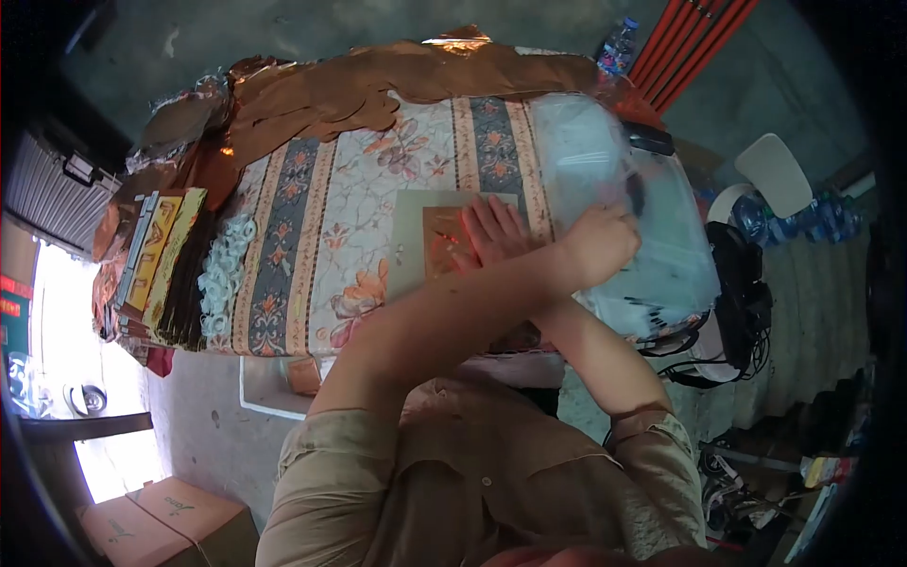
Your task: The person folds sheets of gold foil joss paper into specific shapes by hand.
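Observation:
My left arm crosses over my right one. At the stack of clear plastic bags [666,260] on the right of the table, my left hand [602,244] is closed, apparently pinching the film, its fingertips partly hidden. My right hand [499,231] lies flat with fingers spread on a shiny copper-coloured sheet [441,227]. Beneath that sheet is a larger pale greenish-grey sheet or board [406,255]. My left forearm covers the lower part of both.
The table wears a floral cloth [364,189]. Brown foil-like sheets [321,90] pile along its far edge. At left are white rings [227,265] and gold-edged bundles [156,260]. A water bottle [619,45], red poles [690,47] and a black bag [737,274] surround it.

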Tool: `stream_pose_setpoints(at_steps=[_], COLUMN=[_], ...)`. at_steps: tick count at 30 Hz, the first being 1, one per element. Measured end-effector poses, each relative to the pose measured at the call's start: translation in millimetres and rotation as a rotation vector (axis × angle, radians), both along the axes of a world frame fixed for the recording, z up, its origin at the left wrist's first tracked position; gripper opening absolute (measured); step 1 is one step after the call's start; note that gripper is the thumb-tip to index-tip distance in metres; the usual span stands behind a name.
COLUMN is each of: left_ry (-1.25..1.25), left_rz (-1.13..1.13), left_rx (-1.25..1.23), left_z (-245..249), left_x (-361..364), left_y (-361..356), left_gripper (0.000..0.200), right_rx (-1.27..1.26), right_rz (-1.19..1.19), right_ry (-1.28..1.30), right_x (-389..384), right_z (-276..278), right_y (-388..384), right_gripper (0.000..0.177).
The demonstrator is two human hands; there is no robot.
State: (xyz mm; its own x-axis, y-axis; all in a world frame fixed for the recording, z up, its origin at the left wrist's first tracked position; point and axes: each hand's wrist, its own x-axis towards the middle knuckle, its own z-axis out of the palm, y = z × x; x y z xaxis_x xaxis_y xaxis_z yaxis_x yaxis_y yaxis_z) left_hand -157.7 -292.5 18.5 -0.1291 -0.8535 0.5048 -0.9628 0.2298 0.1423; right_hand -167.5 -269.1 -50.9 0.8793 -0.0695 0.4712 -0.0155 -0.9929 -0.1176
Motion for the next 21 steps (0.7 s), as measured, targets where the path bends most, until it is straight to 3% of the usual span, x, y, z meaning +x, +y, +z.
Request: stream_pose_setpoints(at_steps=[4, 6, 10, 12, 16, 18, 19, 21], left_ry=[-0.019, 0.088, 0.358, 0.837, 1.023, 1.066, 1.13, 1.083], left_rz=[0.012, 0.033, -0.003, -0.018, 0.002, 0.105, 0.151, 0.243], left_rx=[-0.021, -0.149, -0.114, 0.346, 0.019, -0.155, -0.13, -0.16], left_z=[-1, -1, 4, 10, 6, 19, 27, 43], left_x=[-3, -2, 10, 23, 44, 66, 81, 120], left_y=[3, 5, 1, -4, 5, 18, 35, 72], left_gripper=[0.01, 0.008, 0.013, 0.018, 0.015, 0.015, 0.017, 0.018], right_rx=[0.016, 0.004, -0.028, -0.088, -0.07, 0.242, 0.241, 0.14], right_rz=[-0.005, 0.011, 0.008, 0.01, 0.096, 0.129, 0.166, -0.024], right_ry=[0.049, 0.038, 0.038, 0.007, 0.046, 0.158, 0.16, 0.409], right_x=[-3, -4, -2, -1, -12, -11, -8, -2], right_z=[11, 11, -3, -11, 8, 22, 36, 59], right_y=[2, 2, -3, -4, -4, 1, 6, 14], right_gripper=[0.062, 0.061, 0.066, 0.068, 0.068, 0.066, 0.066, 0.065])
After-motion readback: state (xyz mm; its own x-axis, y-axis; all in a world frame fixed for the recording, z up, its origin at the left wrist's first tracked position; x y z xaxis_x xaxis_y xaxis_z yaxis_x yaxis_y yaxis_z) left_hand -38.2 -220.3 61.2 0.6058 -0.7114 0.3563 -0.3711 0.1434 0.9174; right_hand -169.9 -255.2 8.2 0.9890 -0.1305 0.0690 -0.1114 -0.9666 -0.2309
